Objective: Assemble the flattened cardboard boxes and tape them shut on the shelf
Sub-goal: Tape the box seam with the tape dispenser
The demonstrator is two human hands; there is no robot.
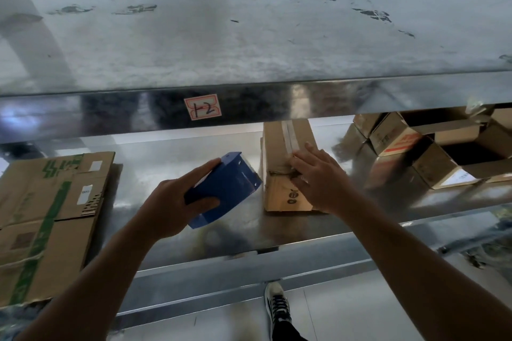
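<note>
Cardboard boxes in three states share the metal shelf. Nearest, below its front edge, a shoe stands on the floor. At the left end, reaching the front edge, lies a stack of flattened cardboard, which looks like the supply not yet folded up. Just right of it the left hand hangs over the shelf. Its fingers and thumb wrap round a blue tape dispenser whose toothed end points at the small box beside it, probably kept close for the next strip. That box stands right of the shelf's middle, a little in from the front edge, with a tape strip running along its top. The right hand lies on its near top edge, fingers straight and together, holding nothing. It seems to be pressing the tape end flat and steadying the box. Towards the right back corner sits a pile of boxes, some with open flaps. Above, the upper shelf's rim carries a label marked 12.
</note>
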